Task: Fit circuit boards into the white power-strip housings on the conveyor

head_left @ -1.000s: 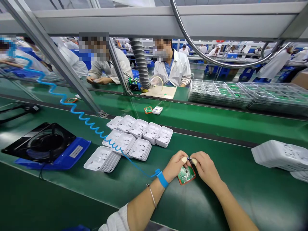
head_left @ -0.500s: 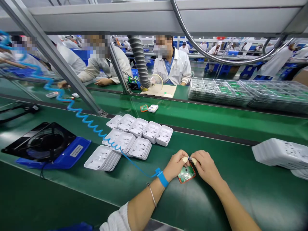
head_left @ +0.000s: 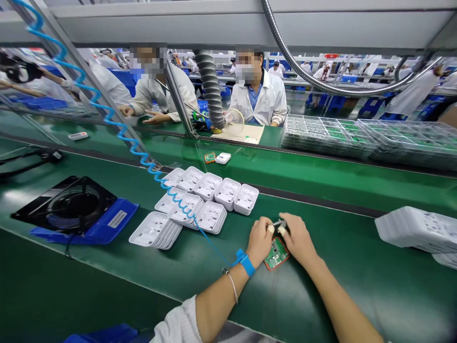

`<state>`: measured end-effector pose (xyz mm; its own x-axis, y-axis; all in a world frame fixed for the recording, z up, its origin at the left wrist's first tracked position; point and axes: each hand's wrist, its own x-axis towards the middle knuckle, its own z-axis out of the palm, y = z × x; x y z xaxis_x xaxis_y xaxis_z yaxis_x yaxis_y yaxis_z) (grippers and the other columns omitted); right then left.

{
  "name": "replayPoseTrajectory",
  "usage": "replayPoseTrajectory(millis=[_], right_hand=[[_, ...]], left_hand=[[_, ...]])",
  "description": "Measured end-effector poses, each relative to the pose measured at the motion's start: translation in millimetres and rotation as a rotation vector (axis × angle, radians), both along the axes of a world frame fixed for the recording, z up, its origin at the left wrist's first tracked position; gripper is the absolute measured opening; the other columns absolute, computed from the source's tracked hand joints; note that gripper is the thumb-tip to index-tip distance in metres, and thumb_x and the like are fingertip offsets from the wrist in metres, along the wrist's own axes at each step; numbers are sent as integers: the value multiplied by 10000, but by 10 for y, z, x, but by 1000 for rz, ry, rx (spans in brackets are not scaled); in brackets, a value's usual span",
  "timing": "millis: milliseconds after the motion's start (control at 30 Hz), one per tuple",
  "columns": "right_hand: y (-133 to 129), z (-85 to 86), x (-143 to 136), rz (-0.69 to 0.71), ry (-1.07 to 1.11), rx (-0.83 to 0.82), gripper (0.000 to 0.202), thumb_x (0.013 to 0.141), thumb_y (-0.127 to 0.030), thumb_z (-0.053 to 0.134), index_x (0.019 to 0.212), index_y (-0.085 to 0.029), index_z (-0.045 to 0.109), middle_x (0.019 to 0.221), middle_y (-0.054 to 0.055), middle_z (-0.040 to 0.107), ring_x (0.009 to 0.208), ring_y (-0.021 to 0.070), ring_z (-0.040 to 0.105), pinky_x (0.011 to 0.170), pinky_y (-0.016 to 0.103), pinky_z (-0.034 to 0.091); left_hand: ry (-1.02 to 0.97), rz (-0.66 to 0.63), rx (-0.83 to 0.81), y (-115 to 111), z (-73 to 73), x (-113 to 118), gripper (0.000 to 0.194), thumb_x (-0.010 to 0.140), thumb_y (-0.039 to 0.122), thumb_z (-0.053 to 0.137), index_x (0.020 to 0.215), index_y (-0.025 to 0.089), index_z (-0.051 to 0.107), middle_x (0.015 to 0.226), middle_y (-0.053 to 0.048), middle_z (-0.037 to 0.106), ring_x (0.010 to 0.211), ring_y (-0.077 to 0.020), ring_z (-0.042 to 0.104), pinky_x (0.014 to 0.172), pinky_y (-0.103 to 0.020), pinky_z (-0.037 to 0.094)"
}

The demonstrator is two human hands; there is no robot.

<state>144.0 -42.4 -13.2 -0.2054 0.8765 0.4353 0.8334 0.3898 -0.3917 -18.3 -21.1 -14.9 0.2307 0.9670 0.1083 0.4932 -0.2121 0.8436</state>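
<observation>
A green circuit board (head_left: pixel 277 254) with an orange-red rim lies on the green worktop just below my two hands. Just past its far edge, a small grey-white piece (head_left: pixel 279 223) stretches between my fingertips; its kind is too small to make out. My left hand (head_left: pixel 260 242) pinches one end of it, and a blue wrist strap with a coiled cord is round that wrist. The other end is between the closed fingers of my right hand (head_left: pixel 298 239). Pale finger covers sit on both thumbs.
White plastic housings (head_left: pixel 210 216) stand in stacks to the left, with more stacked housings (head_left: pixel 416 228) at far right. A black fan (head_left: pixel 80 205) lies on a blue bag. The coiled blue cord (head_left: pixel 123 131) crosses the left side. Clear trays (head_left: pixel 326 136) and co-workers are opposite.
My hands have moved slightly away from me, past the board's far edge, uncovering more of the board. The grey-white piece shows more between them. A co-worker's hand opposite has opened.
</observation>
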Motion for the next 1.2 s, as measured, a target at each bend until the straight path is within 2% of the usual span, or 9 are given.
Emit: replayPoseTrajectory(millis=[133, 367, 433, 600, 667, 733, 867, 1067, 1200], right_hand=[[74, -88, 93, -190, 34, -9, 257, 875, -293, 379, 1063, -175, 510, 1005, 104, 567, 927, 223, 509, 791, 377, 412], [163, -128, -270, -237, -255, -91, 190, 837, -377, 472, 804, -195, 514, 757, 59, 549, 710, 200, 498, 619, 304, 344], [170, -117, -337, -259, -282, -113, 147, 836, -328, 470, 773, -198, 500, 733, 60, 544, 688, 199, 498, 603, 300, 329], [132, -123, -262, -211, -178, -158, 112, 840, -282, 439, 787, -205, 501, 725, 47, 550, 680, 196, 515, 594, 294, 340], [123, -138, -219, -186, -113, -184, 110, 838, -285, 430, 816, -206, 503, 749, 41, 561, 685, 193, 529, 589, 293, 356], [119, -150, -194, -163, -49, -209, 115, 833, -291, 424, 838, -208, 503, 775, 35, 568, 688, 189, 542, 584, 293, 376], [87, -148, -164, -121, 77, -236, 164, 837, -298, 415, 928, -208, 518, 869, 47, 580, 765, 189, 565, 651, 315, 435], [-113, 9, -189, -64, 246, -215, 205, 864, -320, 407, 1009, -218, 511, 928, 48, 564, 810, 173, 551, 712, 312, 461], [-279, 205, -323, 48, 337, -151, 175, 870, -289, 414, 1002, -229, 511, 935, 55, 555, 783, 163, 546, 678, 285, 467]], left_hand=[[90, 178, 133, -148, 99, -127, 173, 833, 218, 418, 991, 187, 482, 1028, -83, 548, 993, -227, 470, 860, -374, 353], [184, -147, 309, -658, 447, -402, 177, 779, 114, 416, 881, 200, 532, 922, -58, 569, 906, -204, 482, 836, -346, 346], [255, -56, 387, -570, 634, -671, 164, 804, 145, 416, 891, 207, 540, 948, -61, 572, 946, -214, 477, 877, -362, 329], [627, 584, 436, 24, 1092, -1710, 177, 820, 179, 418, 941, 182, 546, 986, -99, 551, 980, -279, 450, 847, -428, 321], [779, 678, 345, 245, 1147, -2023, 166, 838, 201, 410, 918, 170, 552, 978, -110, 544, 969, -288, 447, 809, -431, 336], [854, 628, 246, 405, 1117, -2180, 139, 832, 230, 445, 843, 158, 563, 909, -108, 549, 915, -283, 469, 768, -419, 355], [873, 540, 187, 526, 1008, -2172, 122, 797, 200, 485, 705, 143, 540, 806, -94, 544, 854, -274, 500, 742, -411, 374], [673, 691, 402, 276, 1067, -1864, 165, 876, 181, 336, 897, 155, 497, 919, -98, 532, 895, -230, 507, 783, -356, 406], [328, 382, 342, 4, 872, -1228, 293, 843, 126, 339, 1101, 171, 472, 927, -72, 587, 862, -207, 561, 793, -323, 437]])
